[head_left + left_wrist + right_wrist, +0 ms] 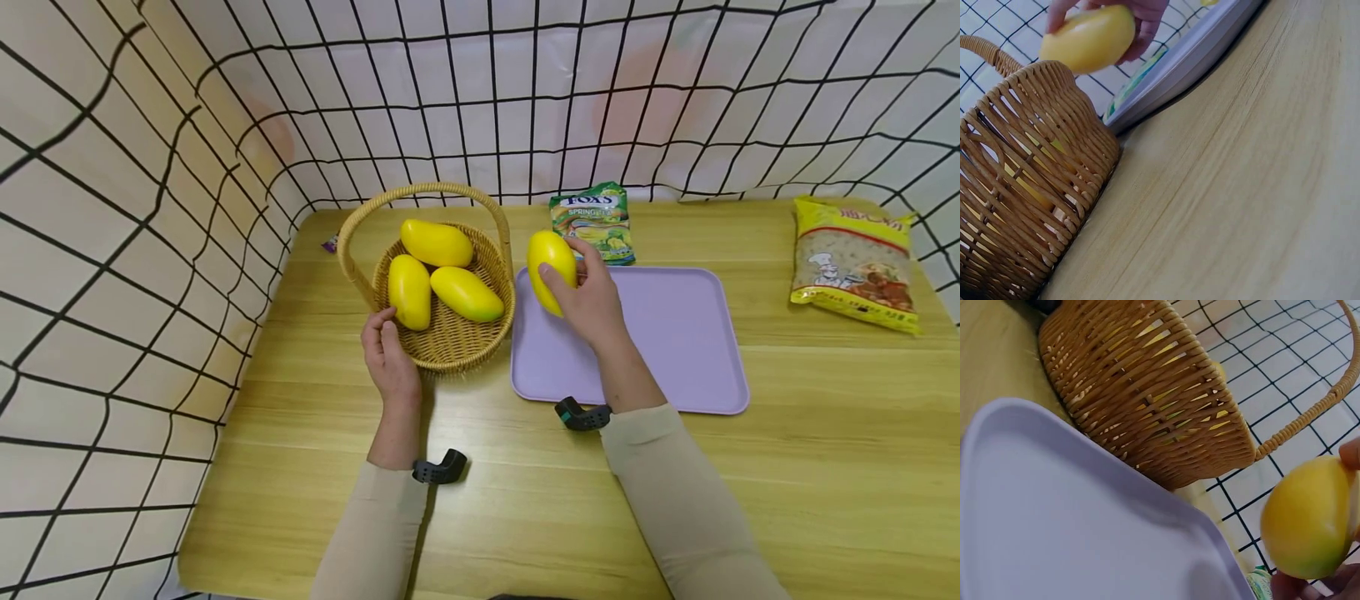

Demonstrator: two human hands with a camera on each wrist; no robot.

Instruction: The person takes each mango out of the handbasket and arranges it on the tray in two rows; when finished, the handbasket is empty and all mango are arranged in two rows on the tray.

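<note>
The smooth yellow oval mango (pixel 545 257) was in the right hand (pixel 594 302), fingers gripping it above the lilac rectangular tray (pixel 675 333). Beside the round wicker basket (pixel 450 364), the left hand's (pixel 392 358) grip was unclear.

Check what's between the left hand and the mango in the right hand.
Head view: the wicker basket with three mangoes in it, then a sliver of the left end of the lilac tray.

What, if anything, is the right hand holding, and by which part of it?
The right hand is holding a yellow mango by its sides.
</note>
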